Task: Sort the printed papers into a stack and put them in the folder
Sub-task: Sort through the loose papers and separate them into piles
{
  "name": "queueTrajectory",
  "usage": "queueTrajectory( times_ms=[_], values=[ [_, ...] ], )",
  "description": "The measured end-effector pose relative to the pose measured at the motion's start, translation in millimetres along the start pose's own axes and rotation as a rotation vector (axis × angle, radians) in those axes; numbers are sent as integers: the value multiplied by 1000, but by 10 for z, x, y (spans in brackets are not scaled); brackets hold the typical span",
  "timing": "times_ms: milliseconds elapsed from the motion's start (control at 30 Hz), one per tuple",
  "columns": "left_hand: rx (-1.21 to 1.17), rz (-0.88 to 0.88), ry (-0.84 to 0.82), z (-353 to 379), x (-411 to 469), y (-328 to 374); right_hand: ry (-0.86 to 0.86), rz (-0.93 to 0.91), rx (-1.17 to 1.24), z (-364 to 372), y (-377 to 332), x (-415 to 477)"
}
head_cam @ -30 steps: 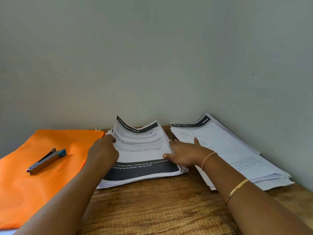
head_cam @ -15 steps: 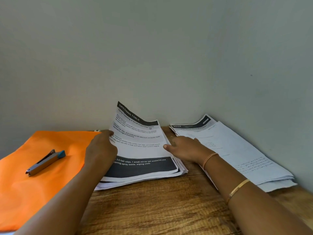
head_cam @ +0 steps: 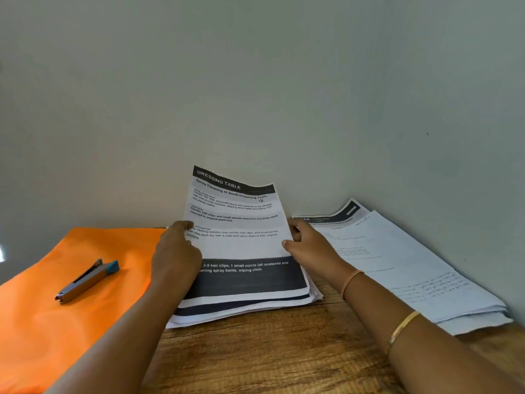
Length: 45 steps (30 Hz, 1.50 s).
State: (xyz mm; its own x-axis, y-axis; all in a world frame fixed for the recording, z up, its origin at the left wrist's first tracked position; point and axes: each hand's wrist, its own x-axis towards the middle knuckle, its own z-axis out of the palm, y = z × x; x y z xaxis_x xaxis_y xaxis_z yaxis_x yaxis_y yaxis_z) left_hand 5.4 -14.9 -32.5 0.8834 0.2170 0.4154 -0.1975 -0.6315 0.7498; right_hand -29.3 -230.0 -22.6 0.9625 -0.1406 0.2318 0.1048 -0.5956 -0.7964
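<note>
While its far end is tilted up toward the pale wall, the stack of white printed papers with dark header bands (head_cam: pixel 241 245) is gripped at both side edges: the left hand (head_cam: pixel 174 251) is curled round the left edge, the right hand (head_cam: pixel 308 244) pinches the right edge. The near end rests on the brown wooden table (head_cam: pixel 270 356). A flat orange paper folder (head_cam: pixel 42 322) lies left, with a grey and blue stapler (head_cam: pixel 86 280) on it. A second pile of white sheets (head_cam: pixel 412 268) lies right.

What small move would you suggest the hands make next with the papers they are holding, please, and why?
Probably tip the stack upright and tap its near edge on the table. The left hand and right hand grip its sides with the far end raised, and the lower sheets fan out unevenly.
</note>
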Motion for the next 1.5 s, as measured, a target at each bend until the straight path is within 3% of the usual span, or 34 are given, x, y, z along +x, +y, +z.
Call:
queueTrajectory(
  times_ms=[233, 500, 900, 1000, 1200, 1367, 1433, 1500],
  values=[
    [-36, -7, -49, 37, -35, 32, -8, 231, 339, -47, -57, 18],
    [194, -28, -210, 65, -12, -10, 176, 205, 33, -212, 82, 118],
    [438, -80, -413, 114, 26, -131, 385, 436, 178, -858, 464, 255],
    [449, -67, -411, 127, 31, -141, 391, 483, 69, -1013, 612, 273],
    [468, -63, -406, 131, 44, -139, 273, 503, -377, -1124, 837, 228],
    [465, -66, -407, 134, 41, -137, 287, 523, -693, -1041, 800, 143],
    [467, -65, -407, 137, 41, -144, 262, 483, -803, -969, 718, 144],
    [474, -63, -405, 138, 42, -148, 144, 360, -742, -878, 610, 186]
  ],
)
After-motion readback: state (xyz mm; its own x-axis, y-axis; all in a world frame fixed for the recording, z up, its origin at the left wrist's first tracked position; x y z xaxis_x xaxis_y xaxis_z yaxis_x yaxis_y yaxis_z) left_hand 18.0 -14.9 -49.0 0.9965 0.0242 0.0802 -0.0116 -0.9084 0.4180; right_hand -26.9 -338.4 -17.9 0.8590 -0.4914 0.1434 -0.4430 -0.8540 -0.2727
